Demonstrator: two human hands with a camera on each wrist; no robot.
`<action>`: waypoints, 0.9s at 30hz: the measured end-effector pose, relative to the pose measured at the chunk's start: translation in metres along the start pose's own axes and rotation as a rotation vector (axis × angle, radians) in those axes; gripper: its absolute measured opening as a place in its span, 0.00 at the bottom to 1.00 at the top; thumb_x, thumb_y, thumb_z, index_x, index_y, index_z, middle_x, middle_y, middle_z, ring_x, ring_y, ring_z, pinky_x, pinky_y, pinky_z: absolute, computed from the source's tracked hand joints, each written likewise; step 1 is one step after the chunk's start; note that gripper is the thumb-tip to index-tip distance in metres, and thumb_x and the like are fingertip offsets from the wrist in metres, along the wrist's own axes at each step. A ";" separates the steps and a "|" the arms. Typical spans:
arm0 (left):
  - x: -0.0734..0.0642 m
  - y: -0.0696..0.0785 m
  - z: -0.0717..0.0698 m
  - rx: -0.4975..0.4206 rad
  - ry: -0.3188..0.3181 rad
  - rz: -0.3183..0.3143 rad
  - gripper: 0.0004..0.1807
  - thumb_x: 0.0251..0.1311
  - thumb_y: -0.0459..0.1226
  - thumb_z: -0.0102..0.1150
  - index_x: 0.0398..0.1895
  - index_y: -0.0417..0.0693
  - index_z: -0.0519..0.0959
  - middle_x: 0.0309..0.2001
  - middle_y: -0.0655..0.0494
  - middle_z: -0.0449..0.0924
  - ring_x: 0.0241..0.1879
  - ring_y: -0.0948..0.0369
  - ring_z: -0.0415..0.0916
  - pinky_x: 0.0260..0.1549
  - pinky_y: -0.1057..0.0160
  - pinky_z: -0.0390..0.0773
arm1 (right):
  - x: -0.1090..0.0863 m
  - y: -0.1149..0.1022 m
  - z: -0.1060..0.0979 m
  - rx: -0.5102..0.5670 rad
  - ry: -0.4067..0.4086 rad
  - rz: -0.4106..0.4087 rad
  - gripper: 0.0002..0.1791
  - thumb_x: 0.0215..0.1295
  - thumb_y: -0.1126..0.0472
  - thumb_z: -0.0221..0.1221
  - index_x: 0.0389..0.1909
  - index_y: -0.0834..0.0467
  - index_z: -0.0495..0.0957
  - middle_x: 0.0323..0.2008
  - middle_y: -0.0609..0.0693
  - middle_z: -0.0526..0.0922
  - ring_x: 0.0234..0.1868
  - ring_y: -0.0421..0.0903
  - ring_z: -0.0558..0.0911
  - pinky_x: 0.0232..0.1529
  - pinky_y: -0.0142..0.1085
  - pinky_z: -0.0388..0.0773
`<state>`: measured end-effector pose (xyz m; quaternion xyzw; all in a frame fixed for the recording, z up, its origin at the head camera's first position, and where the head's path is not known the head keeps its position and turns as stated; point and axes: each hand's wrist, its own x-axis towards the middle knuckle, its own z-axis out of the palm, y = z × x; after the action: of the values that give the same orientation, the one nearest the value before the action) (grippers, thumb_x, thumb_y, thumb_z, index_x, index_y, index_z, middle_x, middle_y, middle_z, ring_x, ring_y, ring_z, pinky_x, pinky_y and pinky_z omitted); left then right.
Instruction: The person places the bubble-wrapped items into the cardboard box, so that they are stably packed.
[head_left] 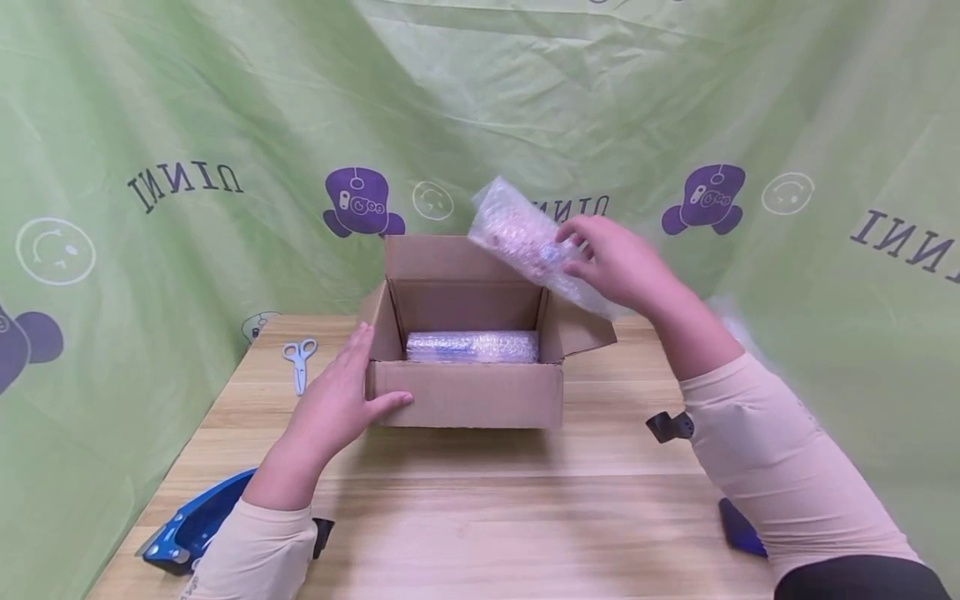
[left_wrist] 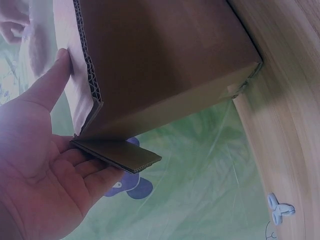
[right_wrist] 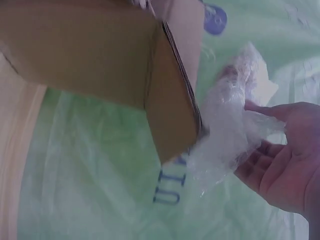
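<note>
The table (head_left: 480,517) is viewed forward and down from the head; the box (head_left: 465,398) is seen close up and turned sideways from each wrist, perhaps slightly blurred at right, and is shared by all three.

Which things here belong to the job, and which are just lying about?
Apparently in the job:
- box, held by the left grip
- packet, in the right grip
- bundle, inside the box

Apparently lying about:
- scissors
- blue object, partly hidden
- dark blue object, partly hidden

Bubble-wrapped packet (head_left: 517,236) | tilted, aloft near open, upright cardboard box (head_left: 465,396)
</note>
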<state>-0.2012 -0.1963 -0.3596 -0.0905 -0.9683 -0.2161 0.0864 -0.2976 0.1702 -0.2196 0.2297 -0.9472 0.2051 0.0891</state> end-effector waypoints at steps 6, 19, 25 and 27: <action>0.000 0.001 0.000 -0.004 0.003 0.010 0.63 0.51 0.64 0.65 0.79 0.45 0.42 0.79 0.45 0.41 0.76 0.44 0.46 0.70 0.39 0.57 | 0.006 -0.019 0.023 -0.061 -0.050 -0.100 0.20 0.64 0.60 0.64 0.57 0.51 0.74 0.55 0.52 0.76 0.54 0.51 0.78 0.53 0.50 0.79; 0.000 -0.001 0.001 0.000 0.012 0.009 0.63 0.51 0.65 0.64 0.79 0.45 0.42 0.79 0.45 0.41 0.76 0.43 0.47 0.70 0.39 0.57 | 0.006 -0.050 0.079 -0.170 -0.245 -0.303 0.16 0.62 0.62 0.66 0.50 0.48 0.77 0.45 0.46 0.78 0.39 0.45 0.81 0.41 0.40 0.81; -0.001 0.000 0.001 -0.004 0.009 0.005 0.63 0.51 0.64 0.65 0.79 0.45 0.42 0.79 0.46 0.41 0.76 0.44 0.47 0.70 0.39 0.57 | 0.010 -0.052 0.100 -0.246 -0.277 -0.301 0.15 0.61 0.60 0.67 0.48 0.46 0.77 0.43 0.44 0.78 0.38 0.45 0.81 0.40 0.42 0.80; -0.001 0.000 0.001 -0.004 0.007 0.005 0.63 0.52 0.64 0.65 0.79 0.45 0.42 0.79 0.46 0.40 0.76 0.44 0.46 0.70 0.39 0.56 | 0.011 -0.052 0.106 -0.239 -0.307 -0.287 0.17 0.62 0.59 0.66 0.50 0.46 0.77 0.45 0.45 0.78 0.41 0.46 0.82 0.43 0.43 0.81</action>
<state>-0.2007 -0.1965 -0.3605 -0.0921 -0.9674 -0.2182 0.0899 -0.2911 0.0782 -0.2939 0.3785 -0.9248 0.0393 -0.0013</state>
